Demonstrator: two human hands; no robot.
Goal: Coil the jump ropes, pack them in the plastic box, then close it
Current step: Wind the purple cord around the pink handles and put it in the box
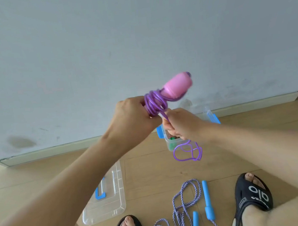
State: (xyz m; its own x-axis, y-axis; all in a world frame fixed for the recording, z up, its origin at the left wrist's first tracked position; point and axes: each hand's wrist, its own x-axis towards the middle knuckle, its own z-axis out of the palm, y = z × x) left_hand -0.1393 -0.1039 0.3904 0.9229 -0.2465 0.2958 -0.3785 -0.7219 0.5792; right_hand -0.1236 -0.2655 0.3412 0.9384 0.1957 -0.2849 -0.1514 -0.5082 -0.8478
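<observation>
Two hands work the purple jump rope (155,101) above the clear plastic box (168,140). Left hand (135,118) clamps the pink handles (176,86) and coils; right hand (181,126) pinches the free cord. The cord looks light, springy and slick, so grip the handles.

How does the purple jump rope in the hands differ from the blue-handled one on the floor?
The purple jump rope is held up, its smooth cord wound round the pink handles, gripped by the left hand and fed by the right hand. The blue-handled jump rope lies loose and uncoiled on the floor, with a braided, striped cord and slimmer handles. Neither is in the plastic box yet.
</observation>
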